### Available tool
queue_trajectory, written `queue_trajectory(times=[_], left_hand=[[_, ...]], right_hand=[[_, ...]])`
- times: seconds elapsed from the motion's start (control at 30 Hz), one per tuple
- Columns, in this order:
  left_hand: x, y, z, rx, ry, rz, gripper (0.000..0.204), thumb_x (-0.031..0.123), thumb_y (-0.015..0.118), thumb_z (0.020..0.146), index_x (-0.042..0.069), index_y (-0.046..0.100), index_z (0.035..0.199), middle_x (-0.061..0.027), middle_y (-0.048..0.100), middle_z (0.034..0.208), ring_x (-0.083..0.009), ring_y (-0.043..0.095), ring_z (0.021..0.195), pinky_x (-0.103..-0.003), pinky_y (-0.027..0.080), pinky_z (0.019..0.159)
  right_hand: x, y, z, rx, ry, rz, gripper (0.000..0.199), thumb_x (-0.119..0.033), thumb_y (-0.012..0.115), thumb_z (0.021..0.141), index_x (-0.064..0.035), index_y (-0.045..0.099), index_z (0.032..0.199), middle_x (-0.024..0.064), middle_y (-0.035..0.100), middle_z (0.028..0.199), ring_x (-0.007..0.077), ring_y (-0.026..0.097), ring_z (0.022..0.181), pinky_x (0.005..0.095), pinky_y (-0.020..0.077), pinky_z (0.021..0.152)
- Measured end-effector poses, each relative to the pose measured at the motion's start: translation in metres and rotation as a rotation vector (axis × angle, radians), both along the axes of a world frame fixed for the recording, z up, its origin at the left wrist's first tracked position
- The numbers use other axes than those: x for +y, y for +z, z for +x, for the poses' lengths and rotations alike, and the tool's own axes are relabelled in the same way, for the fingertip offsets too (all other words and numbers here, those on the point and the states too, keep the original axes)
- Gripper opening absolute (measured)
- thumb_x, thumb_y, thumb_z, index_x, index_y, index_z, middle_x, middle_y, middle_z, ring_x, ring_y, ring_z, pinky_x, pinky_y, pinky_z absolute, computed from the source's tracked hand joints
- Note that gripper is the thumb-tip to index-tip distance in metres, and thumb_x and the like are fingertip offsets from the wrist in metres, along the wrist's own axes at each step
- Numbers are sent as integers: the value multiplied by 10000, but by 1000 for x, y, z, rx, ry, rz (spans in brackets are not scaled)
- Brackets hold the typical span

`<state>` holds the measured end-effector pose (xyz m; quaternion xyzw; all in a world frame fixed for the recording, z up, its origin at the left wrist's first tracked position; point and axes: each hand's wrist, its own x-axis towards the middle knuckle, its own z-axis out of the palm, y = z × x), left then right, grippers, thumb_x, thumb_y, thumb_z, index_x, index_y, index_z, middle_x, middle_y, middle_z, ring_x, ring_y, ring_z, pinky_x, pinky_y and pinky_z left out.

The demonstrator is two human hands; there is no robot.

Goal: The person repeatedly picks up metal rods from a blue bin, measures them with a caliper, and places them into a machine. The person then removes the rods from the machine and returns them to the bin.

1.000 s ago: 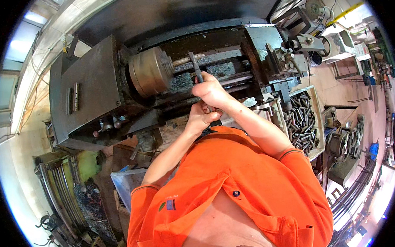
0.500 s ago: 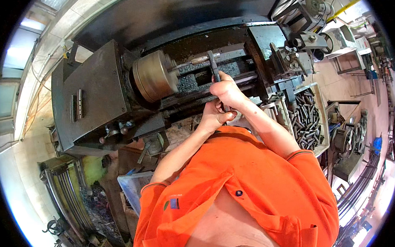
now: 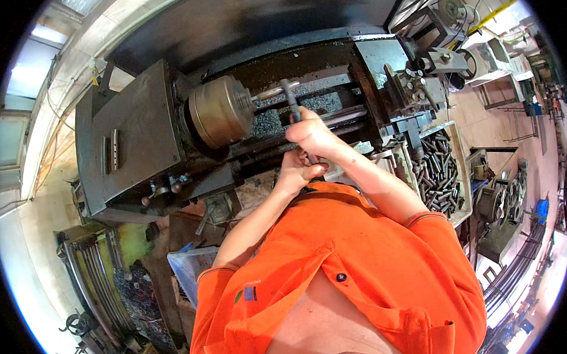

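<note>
A flat dark file (image 3: 290, 100) reaches away from my hands, and its far end lies across a thin shiny rod (image 3: 266, 94). That rod sticks out of the lathe chuck (image 3: 221, 112), a brass-grey cylinder with blurred jaws. My right hand (image 3: 311, 135) is closed around the file farther up. Just below it, nearer my body, my left hand (image 3: 294, 172) wraps the file's near end, which the fingers mostly hide. Both arms lean in over the lathe bed (image 3: 335, 122).
Grey metal chips (image 3: 270, 123) cover the bed under the rod. At the left is the dark headstock (image 3: 126, 134) with knobs. The tool post (image 3: 411, 85) stands right of the bed. A pale tray (image 3: 464, 177) of short metal pins is beside my right arm.
Both hands and the file have shifted left together. The file's far end now crosses the rod closer to the chuck.
</note>
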<state>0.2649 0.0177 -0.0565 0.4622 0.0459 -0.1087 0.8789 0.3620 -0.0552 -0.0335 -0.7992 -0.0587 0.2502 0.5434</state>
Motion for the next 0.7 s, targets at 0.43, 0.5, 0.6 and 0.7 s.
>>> queue_trajectory(times=[0.43, 0.5, 0.6, 0.7], left_hand=[[-9, 6, -1, 23, 117, 122, 341, 228, 743, 585, -3, 546, 741, -22, 546, 641, -105, 563, 636, -235, 459, 574], [1, 3, -6, 56, 99, 139, 347, 239, 744, 588, -3, 546, 739, -24, 547, 637, -113, 564, 634, -246, 463, 585], [1, 0, -7, 14, 119, 203, 367, 273, 741, 597, -11, 557, 741, -28, 556, 637, -121, 561, 625, -260, 461, 589], [-5, 5, -2, 18, 88, 245, 407, 309, 747, 599, -20, 566, 755, -28, 560, 642, -115, 543, 602, -259, 459, 585]], right_hand=[[-2, 13, -2, 16, 69, 89, 167, -106, 552, 651, -17, 468, 765, 34, 455, 678, 140, 431, 658, 295, 382, 581], [6, 10, -4, -65, 89, 83, 196, -121, 561, 638, 5, 489, 769, 59, 480, 692, 165, 445, 664, 305, 393, 600], [8, 18, -5, 18, 117, 148, 207, -128, 557, 643, 17, 498, 778, 57, 484, 687, 160, 447, 666, 301, 390, 593], [-2, 21, -5, 78, 82, 244, 182, -128, 543, 660, 9, 499, 772, 31, 472, 672, 129, 429, 648, 282, 372, 567]])
